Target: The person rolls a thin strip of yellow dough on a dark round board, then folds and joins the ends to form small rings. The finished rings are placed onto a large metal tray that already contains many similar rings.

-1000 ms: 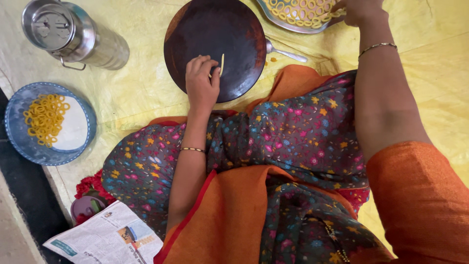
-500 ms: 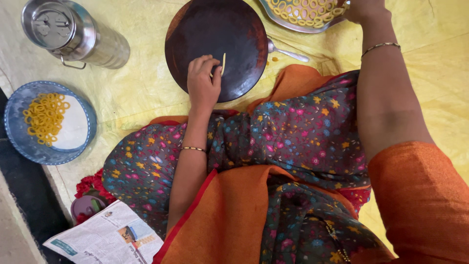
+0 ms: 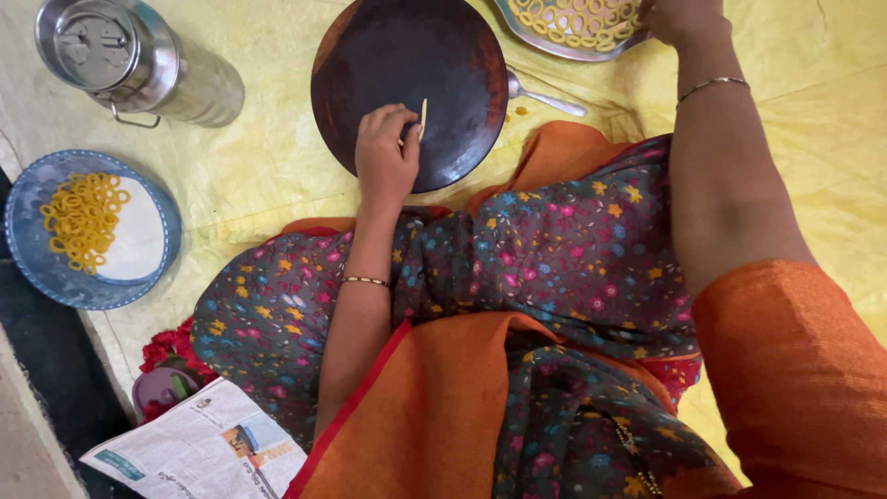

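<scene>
Between the left hand's [image 3: 386, 157] pinched fingertips sat a thin yellow dough strip [image 3: 423, 116], its free end standing just above the dark round board [image 3: 443, 65] under the knuckles. Right hand [image 3: 682, 17] was closed on the rim of a steel tray [image 3: 536, 35] of yellow rings, up and right of the pinch. A spoon [image 3: 545, 95] lay just right of the board. Well left stood a steel canister [image 3: 139, 63]; below it, a blue plate [image 3: 32, 268] of rings. Newspaper [image 3: 199, 453] lay near the elbow.
</scene>
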